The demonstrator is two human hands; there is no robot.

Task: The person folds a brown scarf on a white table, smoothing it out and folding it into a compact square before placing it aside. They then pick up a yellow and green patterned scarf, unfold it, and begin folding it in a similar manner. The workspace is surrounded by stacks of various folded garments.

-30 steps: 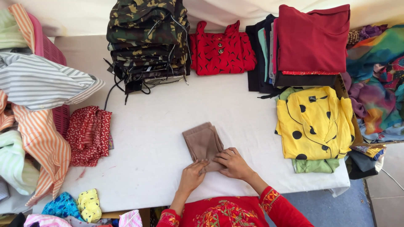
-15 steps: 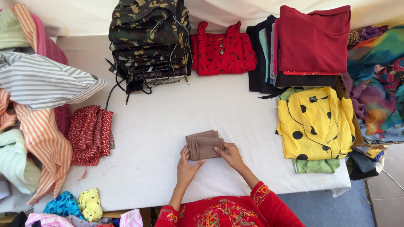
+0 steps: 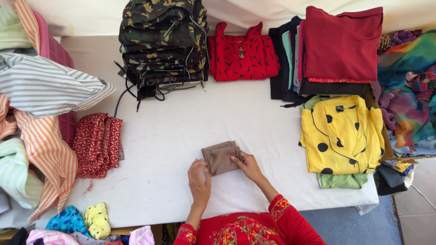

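White table fills view; bare cloth mid-field, widest open room from centre toward 9 o'clock. Camouflage stack at 11 o'clock. Maroon stack at 1 o'clock. Yellow dotted shirt at 3 o'clock, reaching right table edge. Red patterned cloth at 9 o'clock. Folded brown cloth near 6 o'clock edge. Left hand flat, fingers together, touching its left edge. Right hand pinching its right edge.

brown cloth, yellow black-dot shirt, camo stack.
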